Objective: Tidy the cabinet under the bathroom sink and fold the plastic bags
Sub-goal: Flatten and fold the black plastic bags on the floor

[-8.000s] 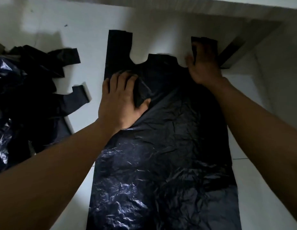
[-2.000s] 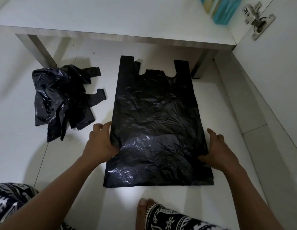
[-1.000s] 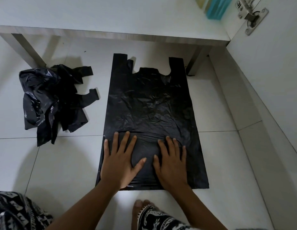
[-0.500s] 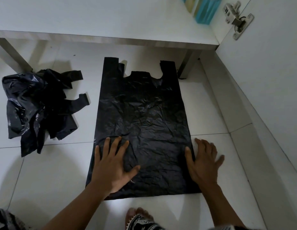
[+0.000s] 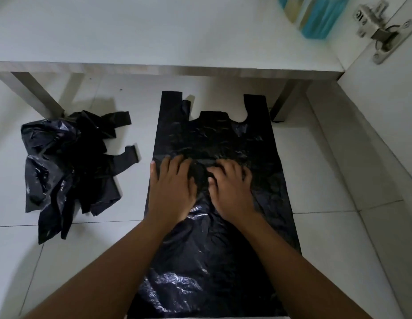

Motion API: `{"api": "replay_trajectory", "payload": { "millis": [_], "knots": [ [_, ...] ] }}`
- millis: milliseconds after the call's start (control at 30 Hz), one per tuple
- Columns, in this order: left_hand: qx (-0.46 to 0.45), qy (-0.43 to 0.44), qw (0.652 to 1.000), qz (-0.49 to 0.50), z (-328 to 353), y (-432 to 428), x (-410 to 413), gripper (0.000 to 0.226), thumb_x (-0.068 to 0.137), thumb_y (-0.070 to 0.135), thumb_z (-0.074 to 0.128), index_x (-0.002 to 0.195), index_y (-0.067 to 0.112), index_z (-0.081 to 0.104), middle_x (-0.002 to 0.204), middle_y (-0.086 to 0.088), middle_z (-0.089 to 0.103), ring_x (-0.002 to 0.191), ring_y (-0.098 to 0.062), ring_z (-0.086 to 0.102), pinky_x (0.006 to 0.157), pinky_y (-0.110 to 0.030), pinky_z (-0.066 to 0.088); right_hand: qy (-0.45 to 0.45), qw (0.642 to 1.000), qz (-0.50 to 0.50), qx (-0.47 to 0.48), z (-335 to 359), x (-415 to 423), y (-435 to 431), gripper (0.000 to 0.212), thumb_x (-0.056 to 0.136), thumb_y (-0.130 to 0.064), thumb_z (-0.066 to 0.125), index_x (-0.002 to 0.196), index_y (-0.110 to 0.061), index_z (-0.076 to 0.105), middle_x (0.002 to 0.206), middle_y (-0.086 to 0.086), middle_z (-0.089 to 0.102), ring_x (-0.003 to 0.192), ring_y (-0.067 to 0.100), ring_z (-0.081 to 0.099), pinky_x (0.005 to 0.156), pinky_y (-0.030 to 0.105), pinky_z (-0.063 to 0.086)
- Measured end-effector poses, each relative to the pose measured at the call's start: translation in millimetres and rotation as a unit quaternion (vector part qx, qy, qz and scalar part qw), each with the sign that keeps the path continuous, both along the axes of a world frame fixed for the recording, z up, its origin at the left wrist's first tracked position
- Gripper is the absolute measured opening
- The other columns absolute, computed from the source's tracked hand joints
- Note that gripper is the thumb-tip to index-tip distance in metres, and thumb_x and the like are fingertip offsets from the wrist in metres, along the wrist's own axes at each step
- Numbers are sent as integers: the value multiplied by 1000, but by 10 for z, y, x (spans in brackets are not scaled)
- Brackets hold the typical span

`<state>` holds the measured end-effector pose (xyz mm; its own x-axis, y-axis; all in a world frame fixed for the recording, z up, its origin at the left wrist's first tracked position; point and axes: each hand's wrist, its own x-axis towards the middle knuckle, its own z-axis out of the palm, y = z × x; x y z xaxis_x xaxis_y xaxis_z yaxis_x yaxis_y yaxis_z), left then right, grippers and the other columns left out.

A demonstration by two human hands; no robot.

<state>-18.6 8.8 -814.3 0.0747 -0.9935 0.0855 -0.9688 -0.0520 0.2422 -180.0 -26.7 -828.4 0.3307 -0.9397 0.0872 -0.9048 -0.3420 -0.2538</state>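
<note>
The tiled floor (image 5: 338, 249) carries everything, in front of the cabinet shelf (image 5: 154, 31). The black plastic bag (image 5: 223, 261) lies spread flat mid-floor, handles toward the cabinet. A crumpled pile of bags (image 5: 62, 166) waits toward the floor's left edge. The left hand (image 5: 171, 187) and right hand (image 5: 232, 187), half a second ago apart near the bag's near edge, now press side by side on its middle, fingers laid out, gripping nothing. Smoothing looks nearly done, so folding is probably next.
</note>
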Motion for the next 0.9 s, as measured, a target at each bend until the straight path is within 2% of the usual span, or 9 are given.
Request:
{"api": "replay_trajectory", "payload": {
  "millis": [100, 233, 467, 600, 667, 767, 900],
  "knots": [
    [49, -37, 998, -20, -275, -18, 113, 61, 98, 55, 31, 144, 19, 47, 148, -6, 46, 140, -32, 36, 116, -58, 23, 30, 999, 10, 27, -140, 64, -16, 42, 95, -42, 33, 131, -30, 52, 146, 0, 40, 138, 23, 33, 113, 60, 20],
    [48, -46, 998, -17, -350, -35, 148, 70, 95, 68, 30, 148, 23, 39, 153, -3, 38, 144, -31, 28, 118, -57, 19, 52, 998, -3, 40, -209, -269, -172, 49, 99, -51, 32, 143, -32, 40, 155, -2, 32, 143, 22, 24, 115, 61, 14],
    [46, -36, 998, -12, -364, -49, 154, 71, 92, 70, 33, 146, 24, 41, 153, -2, 38, 144, -31, 29, 117, -58, 20, 53, 981, -163, 87, -133, -1404, -656, 58, 99, -62, 16, 151, -35, 22, 162, -2, 17, 149, 25, 11, 113, 69, 5],
    [103, -17, 994, -20, -199, -147, 188, 82, 83, 79, 24, 145, 29, 40, 154, 0, 34, 143, -29, 26, 116, -55, 24, 21, 982, -170, 80, -43, -1473, -739, 60, 98, -66, 22, 147, -33, 33, 158, 1, 26, 146, 25, 17, 113, 67, 5],
    [147, -10, 989, -25, -29, -250, 211, 87, 77, 84, 17, 143, 32, 40, 153, 2, 34, 142, -27, 27, 114, -52, 26, -29, 982, -179, 43, 49, -1343, -782, 59, 97, -63, 27, 142, -27, 42, 151, 4, 37, 141, 26, 25, 113, 66, 11],
    [183, -15, 983, -30, 203, -475, 239, 78, 84, 81, 25, 139, 31, 47, 150, -3, 39, 140, -32, 32, 113, -55, 23, -61, 991, -120, -27, 201, -972, -854, 46, 98, -50, 38, 134, -25, 52, 141, 5, 47, 133, 27, 36, 110, 60, 23],
    [32, -46, 998, -39, 177, -762, 272, 55, 91, 57, 38, 125, 19, 58, 136, -10, 52, 129, -34, 43, 113, -52, 26, -70, 997, 10, -37, 253, -297, -957, 32, 99, -38, 43, 127, -26, 56, 129, 2, 52, 123, 24, 42, 103, 48, 30]
  ]
}}
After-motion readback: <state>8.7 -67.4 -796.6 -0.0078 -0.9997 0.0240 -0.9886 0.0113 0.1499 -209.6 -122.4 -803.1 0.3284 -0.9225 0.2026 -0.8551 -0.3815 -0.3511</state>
